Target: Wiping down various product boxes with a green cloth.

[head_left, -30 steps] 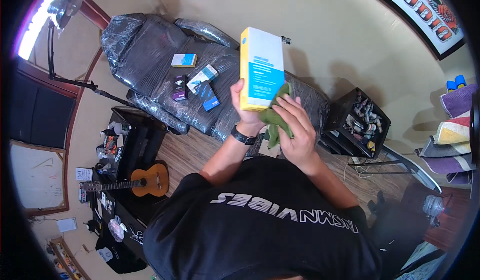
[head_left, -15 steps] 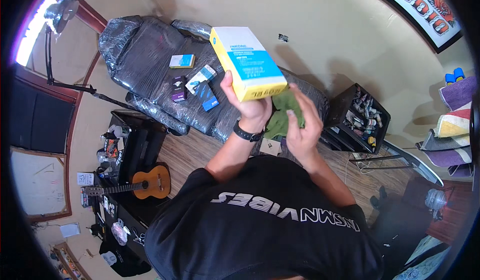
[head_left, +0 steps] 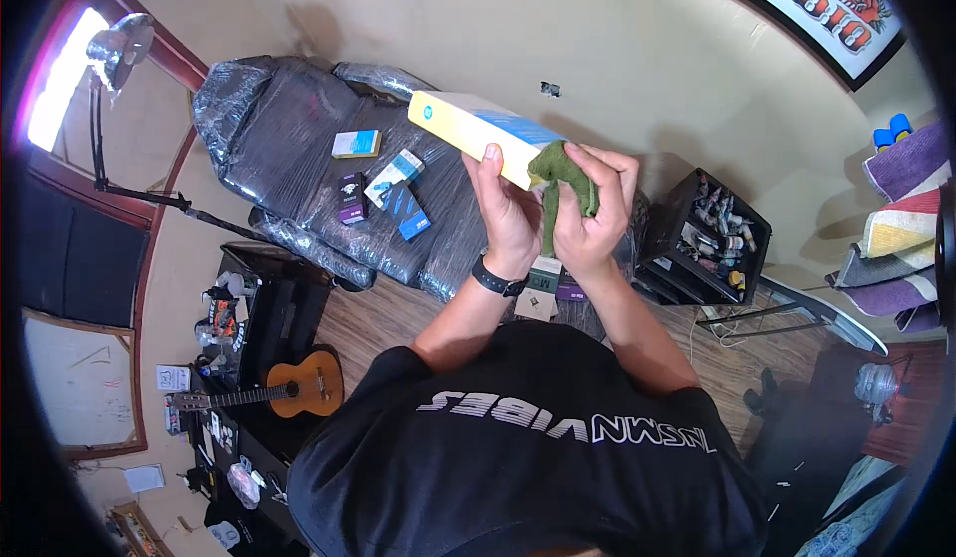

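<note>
A yellow, white and blue box (head_left: 458, 129) is raised in front of me, tilted with a yellow side toward me. My left hand (head_left: 503, 209) grips it from underneath, thumb on the yellow side. My right hand (head_left: 597, 209) is closed on a green cloth (head_left: 558, 164) that covers the box's right end. Beyond my hands, several small boxes lie on a plastic-wrapped reclining chair (head_left: 269, 119): a blue-white one (head_left: 356, 144), a white one (head_left: 393, 174), a dark purple one (head_left: 351, 199) and a blue one (head_left: 406, 214). More boxes (head_left: 538, 298) show below my hands, partly hidden.
A lamp (head_left: 119, 49) on a jointed arm stands left, above a black desk (head_left: 269, 457) with clutter. A guitar (head_left: 304, 383) leans there. Right are a black shelf unit (head_left: 677, 263) of bottles, towels (head_left: 896, 238) and a fan (head_left: 876, 388). A framed picture (head_left: 797, 4) hangs above.
The box has tipped from showing its printed white and blue face to showing its yellow long side. The cloth and my right hand have risen onto its right end.
</note>
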A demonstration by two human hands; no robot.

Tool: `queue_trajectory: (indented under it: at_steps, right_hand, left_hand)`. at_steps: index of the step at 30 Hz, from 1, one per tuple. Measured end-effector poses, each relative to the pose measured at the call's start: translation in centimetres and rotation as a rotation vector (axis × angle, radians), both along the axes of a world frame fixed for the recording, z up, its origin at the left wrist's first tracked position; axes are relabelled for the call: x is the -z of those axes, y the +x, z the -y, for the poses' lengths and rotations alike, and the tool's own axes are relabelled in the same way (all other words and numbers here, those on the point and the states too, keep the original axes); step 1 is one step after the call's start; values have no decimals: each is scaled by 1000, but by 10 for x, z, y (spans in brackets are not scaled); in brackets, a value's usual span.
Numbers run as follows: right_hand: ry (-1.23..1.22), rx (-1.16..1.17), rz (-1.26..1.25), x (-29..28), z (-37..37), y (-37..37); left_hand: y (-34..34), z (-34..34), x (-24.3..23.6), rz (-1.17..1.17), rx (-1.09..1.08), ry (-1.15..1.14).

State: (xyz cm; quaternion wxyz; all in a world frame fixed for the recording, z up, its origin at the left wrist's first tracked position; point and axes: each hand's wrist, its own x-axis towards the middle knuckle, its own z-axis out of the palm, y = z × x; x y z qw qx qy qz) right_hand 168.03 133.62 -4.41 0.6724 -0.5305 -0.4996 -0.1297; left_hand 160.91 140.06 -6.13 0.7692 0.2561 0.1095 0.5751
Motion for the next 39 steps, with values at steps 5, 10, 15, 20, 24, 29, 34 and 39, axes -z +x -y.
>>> queue_trajectory:
  at_steps: [5, 10, 15, 20, 24, 29, 34, 39]
  right_hand:
    - [-22, -3, -61, 5, 0, 1]
    - [-5, -50, -101, 2, 14, -2]
    - [25, -74, -480, 33, 23, 15]
    - [-46, -562, -1230, 44, 18, 46]
    - [-244, -819, -1264, 34, 25, 49]
    - [-253, -850, -1203, 35, 36, 42]
    - [-239, -830, -1113, 30, 46, 25]
    - [-221, -745, -1036, 27, 51, 29]
  left_hand:
    - [2, 2, 2, 6, -68, -14]
    - [-8, -2, 14, 108, -22, 104]
    - [-25, -2, 19, -112, -32, 289]
    - [-35, -7, 21, -301, 389, 502]
    - [-27, 4, 1, -266, 250, 552]
    - [-48, -13, -14, -173, 352, 408]
    - [-58, -5, -25, 59, 551, 72]
    - [-68, -18, -13, 244, 886, 36]
